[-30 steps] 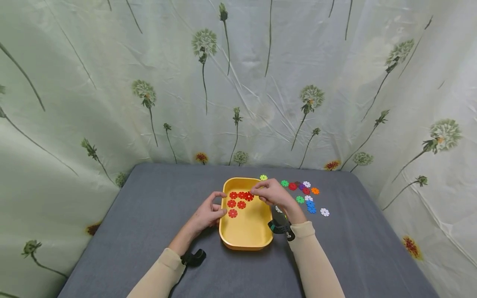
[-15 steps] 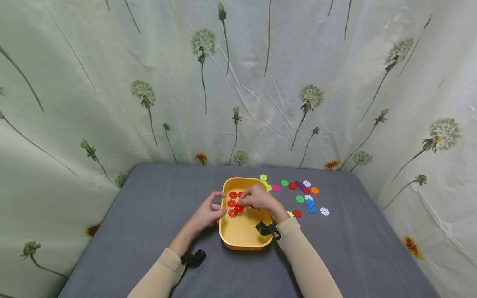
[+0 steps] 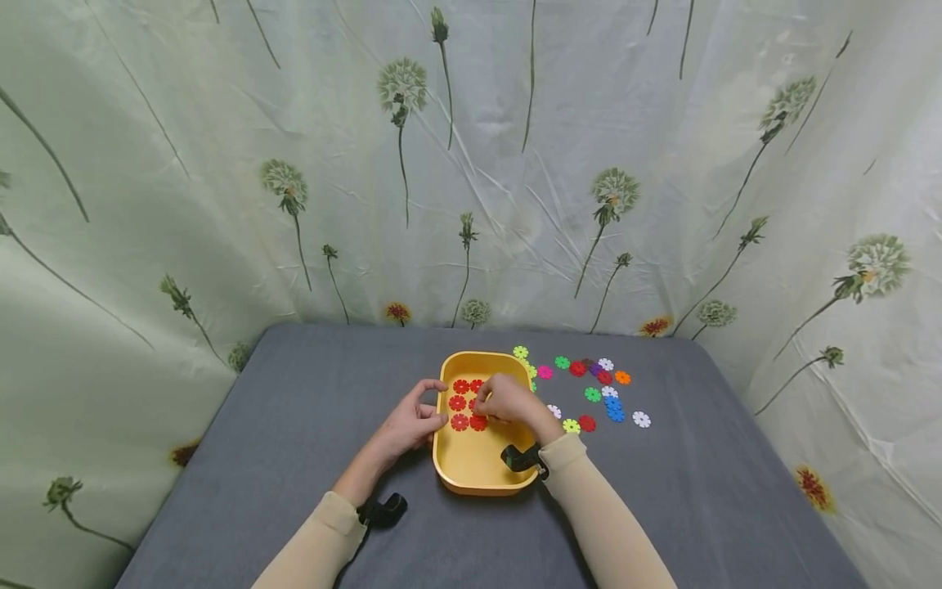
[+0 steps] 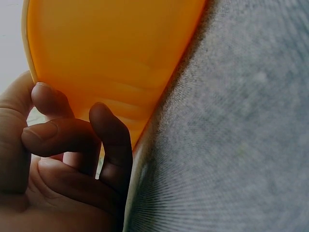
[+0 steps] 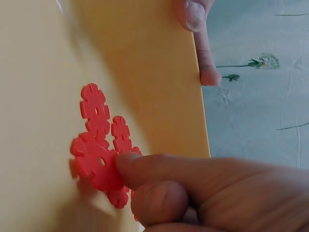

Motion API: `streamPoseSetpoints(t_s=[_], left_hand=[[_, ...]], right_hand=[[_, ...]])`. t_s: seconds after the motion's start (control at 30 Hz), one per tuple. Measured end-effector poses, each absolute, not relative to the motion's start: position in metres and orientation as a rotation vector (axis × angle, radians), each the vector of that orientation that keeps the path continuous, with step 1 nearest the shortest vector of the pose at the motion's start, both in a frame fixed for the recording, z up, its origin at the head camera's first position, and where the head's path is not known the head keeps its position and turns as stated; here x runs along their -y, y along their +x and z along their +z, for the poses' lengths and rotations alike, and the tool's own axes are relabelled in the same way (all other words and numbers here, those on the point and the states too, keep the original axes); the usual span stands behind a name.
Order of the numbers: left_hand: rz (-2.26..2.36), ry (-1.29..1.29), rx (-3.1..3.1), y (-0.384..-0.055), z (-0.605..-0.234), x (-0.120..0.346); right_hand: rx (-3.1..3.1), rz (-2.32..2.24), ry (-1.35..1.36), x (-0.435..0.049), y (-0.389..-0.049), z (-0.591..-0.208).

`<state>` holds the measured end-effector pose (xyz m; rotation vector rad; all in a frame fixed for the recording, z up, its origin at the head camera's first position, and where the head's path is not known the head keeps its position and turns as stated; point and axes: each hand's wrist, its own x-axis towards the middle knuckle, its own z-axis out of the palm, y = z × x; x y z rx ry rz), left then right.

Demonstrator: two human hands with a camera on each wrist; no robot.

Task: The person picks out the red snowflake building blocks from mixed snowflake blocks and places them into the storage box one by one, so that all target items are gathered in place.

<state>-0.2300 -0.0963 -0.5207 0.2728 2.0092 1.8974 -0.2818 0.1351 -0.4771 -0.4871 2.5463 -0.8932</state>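
Note:
A yellow tray (image 3: pixel 486 466) stands on the table, with several red flower-shaped plastic discs (image 3: pixel 459 422) in neat rows along its left side. My left hand (image 3: pixel 412 417) holds the tray's left rim; the left wrist view shows its curled fingers (image 4: pixel 113 140) against the outer wall. My right hand (image 3: pixel 509 401) reaches inside the tray. Between its thumb and forefinger it pinches a red flower-shaped disc (image 5: pixel 99 162) by the edge, low over the tray floor beside the front disc (image 5: pixel 95 108). The pinching fingers partly hide the discs behind.
Right of the tray lie loose flower-shaped discs, among them a blue disc (image 3: pixel 614 413), an orange disc (image 3: pixel 622 377), a green disc (image 3: pixel 592 394) and a white disc (image 3: pixel 642 420). A floral curtain (image 3: pixel 471 164) hangs behind the grey-covered table (image 3: pixel 309 393).
My right hand has moved left and toward the tray's near side, carrying the red disc from the back row to the front of the second column. The left hand stays at the rim.

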Motion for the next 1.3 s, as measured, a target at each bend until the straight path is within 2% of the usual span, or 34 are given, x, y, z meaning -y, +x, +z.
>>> streamPoseSetpoints(t_s=[0.57, 1.03, 1.3], left_hand=[[1.897, 0.262, -2.017, -0.230, -0.522, 0.097], [1.885, 0.276, -2.020, -0.231, -0.522, 0.096], [1.887, 0.282, -2.033, -0.231, -0.522, 0.096]], right_hand=[[-2.687, -0.800, -0.447, -0.128, -0.277, -0.477], [-2.415, -1.474, -0.425, -0.144, -0.276, -0.466], [-2.362, -1.728, -0.388, -0.180, -0.265, -0.449]])
